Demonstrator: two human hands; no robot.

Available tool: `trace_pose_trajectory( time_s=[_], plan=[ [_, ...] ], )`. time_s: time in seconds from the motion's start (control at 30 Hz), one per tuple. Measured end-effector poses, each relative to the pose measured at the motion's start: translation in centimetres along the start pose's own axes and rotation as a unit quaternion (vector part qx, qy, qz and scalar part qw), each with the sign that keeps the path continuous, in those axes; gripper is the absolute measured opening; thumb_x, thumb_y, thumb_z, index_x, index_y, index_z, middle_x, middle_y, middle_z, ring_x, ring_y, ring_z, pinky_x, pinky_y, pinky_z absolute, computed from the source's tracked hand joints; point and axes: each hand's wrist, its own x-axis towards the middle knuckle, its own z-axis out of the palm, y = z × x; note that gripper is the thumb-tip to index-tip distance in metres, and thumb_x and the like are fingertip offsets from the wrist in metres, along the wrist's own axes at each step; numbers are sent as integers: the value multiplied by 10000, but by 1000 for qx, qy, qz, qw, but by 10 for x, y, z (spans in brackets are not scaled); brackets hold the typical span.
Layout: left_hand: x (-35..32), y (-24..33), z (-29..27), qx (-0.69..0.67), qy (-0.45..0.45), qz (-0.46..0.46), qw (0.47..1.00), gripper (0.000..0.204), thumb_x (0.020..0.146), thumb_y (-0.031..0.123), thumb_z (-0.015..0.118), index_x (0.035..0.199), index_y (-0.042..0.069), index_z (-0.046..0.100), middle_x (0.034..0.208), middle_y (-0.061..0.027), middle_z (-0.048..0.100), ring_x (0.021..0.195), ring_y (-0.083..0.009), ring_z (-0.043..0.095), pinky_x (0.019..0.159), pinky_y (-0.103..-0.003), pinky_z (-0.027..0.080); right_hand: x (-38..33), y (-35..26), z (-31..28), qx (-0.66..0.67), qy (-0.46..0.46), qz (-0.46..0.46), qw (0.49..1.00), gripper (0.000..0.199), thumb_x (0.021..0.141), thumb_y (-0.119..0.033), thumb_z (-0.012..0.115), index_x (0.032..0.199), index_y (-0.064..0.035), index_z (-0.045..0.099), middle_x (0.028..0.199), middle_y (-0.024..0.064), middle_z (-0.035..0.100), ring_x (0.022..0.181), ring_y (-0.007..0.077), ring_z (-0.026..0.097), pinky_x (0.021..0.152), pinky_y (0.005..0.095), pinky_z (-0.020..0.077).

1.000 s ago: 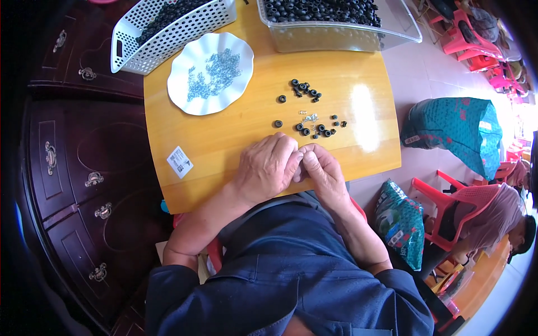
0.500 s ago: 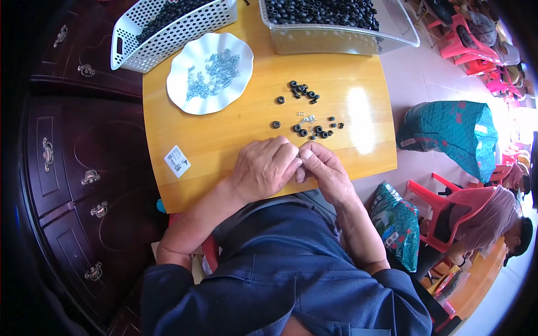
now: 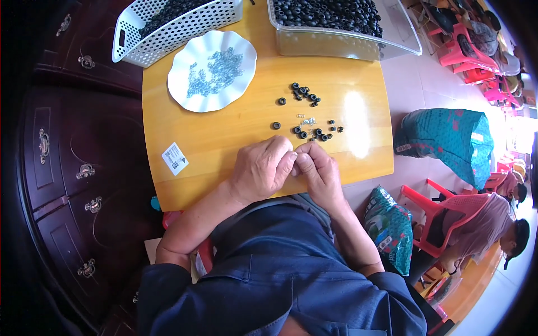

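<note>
My left hand (image 3: 259, 169) and my right hand (image 3: 319, 173) meet over the near edge of the wooden table (image 3: 224, 145). Both are closed, with thumbs and fingertips pinched together; whatever lies between them is hidden or too small to name. Just beyond my fingers are several small black rings and caps (image 3: 319, 133) and a few tiny clear pieces (image 3: 307, 121). Another cluster of black parts (image 3: 304, 91) lies farther back. A single black ring (image 3: 276, 126) rests to the left of the nearer cluster.
A white wavy-edged plate (image 3: 182, 73) holds small clear pieces. Behind it stand a white perforated basket (image 3: 179, 35) and a clear plastic bin (image 3: 330, 47), both filled with black parts. A white label (image 3: 175, 159) lies left. Green bags (image 3: 437, 134) and seated people are at right.
My hands stay pinched together; the fingers have shifted slightly and the right thumb now sits more upright. The view has moved a little. The parts on the table look unchanged.
</note>
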Motion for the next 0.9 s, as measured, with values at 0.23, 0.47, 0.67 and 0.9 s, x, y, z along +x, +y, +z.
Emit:
trace_pose_trajectory(
  time_s=[0.23, 0.47, 0.67, 0.9],
  plan=[
    [2, -1, -4, -17, 32, 61, 997, 134, 920, 99, 673, 1010, 13, 624, 807, -138, 640, 697, -321, 661, 596, -406, 515, 1, 13, -8, 205, -84, 63, 973, 287, 1079, -304, 496, 1027, -36, 587, 806, -7, 586, 727, 80, 537, 699, 216, 432],
    [-3, -1, -6, -104, -7, 13, 994, 147, 878, -17, 697, 1019, 7, 662, 852, -133, 666, 687, -267, 654, 610, -334, 517, 1, 15, -6, 239, -79, 87, 964, 284, 1072, -304, 517, 1022, -35, 593, 803, -3, 591, 738, 71, 541, 706, 210, 433],
    [-3, -2, -6, -144, 7, -23, 989, 83, 886, -12, 710, 958, 0, 671, 812, -104, 659, 655, -187, 623, 597, -295, 489, -1, 12, 1, 170, -24, 21, 985, 236, 1072, -238, 524, 1010, -20, 588, 787, -8, 582, 742, 67, 536, 723, 211, 443],
    [-5, -1, -6, -195, -6, -108, 975, 102, 957, 80, 677, 906, -1, 643, 749, -32, 616, 625, -80, 539, 572, -240, 435, -1, 3, 4, -94, 59, -106, 988, 116, 1016, -87, 575, 942, 0, 598, 766, 45, 637, 681, 127, 622, 623, 281, 496]
  ],
)
